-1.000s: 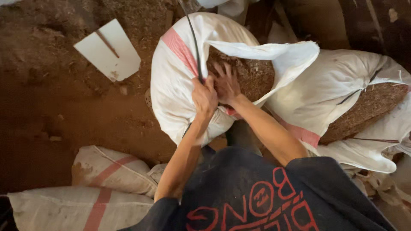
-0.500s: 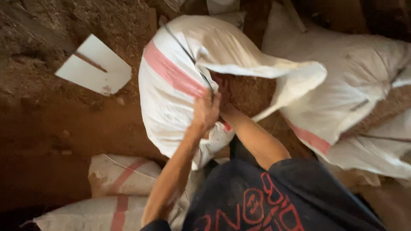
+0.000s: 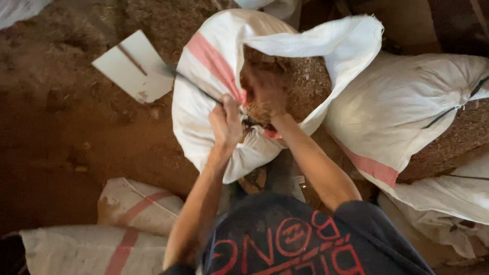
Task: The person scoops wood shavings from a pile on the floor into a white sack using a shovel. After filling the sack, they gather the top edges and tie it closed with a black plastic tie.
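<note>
A white woven sack [image 3: 204,102] with a red stripe stands open in front of me, full of brown chaff-like material [image 3: 300,81]. My left hand [image 3: 226,125] is closed on the sack's near rim and on a thin dark cord [image 3: 191,84] that runs up to the left. My right hand [image 3: 262,94], blurred, lies on the brown filling just inside the mouth, fingers spread and pressing at the rim. The sack's far flap [image 3: 336,43] folds over the opening.
A second filled white sack [image 3: 407,117] lies to the right, tied with a dark cord. Two more striped sacks [image 3: 137,209] lie at the lower left. A flat white shovel blade [image 3: 135,66] rests on the brown earth floor [image 3: 61,132] at upper left.
My left hand has pulled the dark cord down and out to the left. My right hand has shifted from beside the left hand into the sack's mouth. The view has swung, sliding the sacks rightward.
</note>
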